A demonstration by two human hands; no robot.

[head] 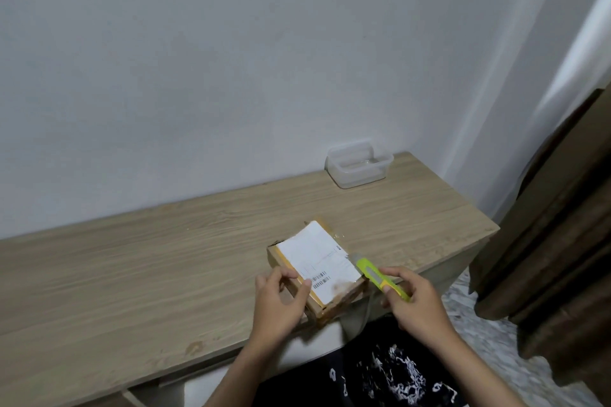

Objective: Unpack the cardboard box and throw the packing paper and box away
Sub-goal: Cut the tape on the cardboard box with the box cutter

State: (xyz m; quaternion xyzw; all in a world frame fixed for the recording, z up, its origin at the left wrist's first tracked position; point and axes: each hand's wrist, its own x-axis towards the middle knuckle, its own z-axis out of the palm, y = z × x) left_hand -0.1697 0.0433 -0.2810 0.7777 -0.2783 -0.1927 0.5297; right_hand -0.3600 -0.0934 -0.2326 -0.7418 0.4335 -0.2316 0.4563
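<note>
A small flat cardboard box [325,266] lies near the front edge of the wooden table [148,261], sealed with tape and covered by a white shipping label with barcodes. My left hand [281,299] holds the box at its near left edge, thumb on the label. My right hand [415,299] grips a yellow-green utility knife [380,277], whose tip sits at the box's right edge. No packing paper shows.
A clear plastic container [358,163] stands at the table's back right corner against the white wall. A brown curtain [558,241] hangs to the right, over a speckled floor. My lap in dark patterned cloth is below the table edge.
</note>
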